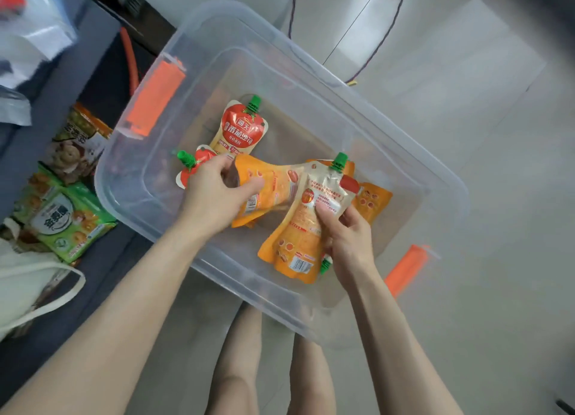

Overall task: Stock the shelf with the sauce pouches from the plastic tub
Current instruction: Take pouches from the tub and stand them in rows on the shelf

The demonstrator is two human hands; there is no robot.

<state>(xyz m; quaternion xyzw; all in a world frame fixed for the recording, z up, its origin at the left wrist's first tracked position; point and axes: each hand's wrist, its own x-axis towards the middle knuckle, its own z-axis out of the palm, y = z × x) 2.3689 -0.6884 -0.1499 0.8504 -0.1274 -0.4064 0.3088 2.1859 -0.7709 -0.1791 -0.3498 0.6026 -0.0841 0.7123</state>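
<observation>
Inside the clear plastic tub [311,81] on the tiled floor [466,165], the left hand [214,196] has its grip closed on an orange sauce pouch [270,184], and the right hand [345,234] clasps a bunch of pouches [298,243]. A red-fronted pouch [241,128] lies loose on the tub's bottom. Snack packets [65,221] crowd the shelf [62,81] at left; cables [389,25] trail beyond.

Bright, even lighting; soft glare on floor tiles [389,31] at 1 o'clock. Edges blurred and darkened, worst at 11 o'clock. Centre fairly sharp.
</observation>
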